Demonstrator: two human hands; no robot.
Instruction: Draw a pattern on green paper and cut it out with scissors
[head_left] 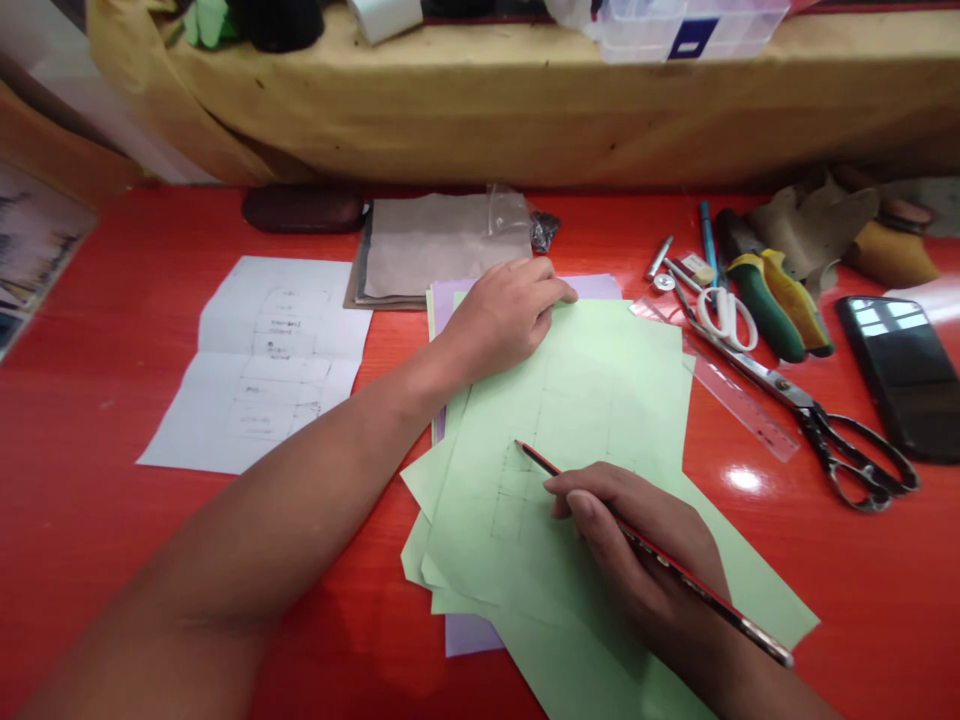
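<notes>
My right hand (645,545) grips a red and black pencil (697,583), its point at a faint line drawing on the top green sheet (577,400). I cannot tell if the tip touches the paper. Across the far left edge of that sheet lies my left hand (514,312), resting palm down with its fingers stretched loosely to the right. More green and purple sheets stick out beneath. To the left is a creased white sheet (281,360) with a pencil sketch and handwritten notes, partly covered by my left forearm.
Large black-handled scissors (795,395), small white scissors (726,318), a clear ruler (742,408), pliers (780,300) and a phone (904,375) lie at the right. Behind the papers are a brown case (304,208) and grey-brown sheets (442,245). A yellow cloth-covered ledge (450,110) borders the red table.
</notes>
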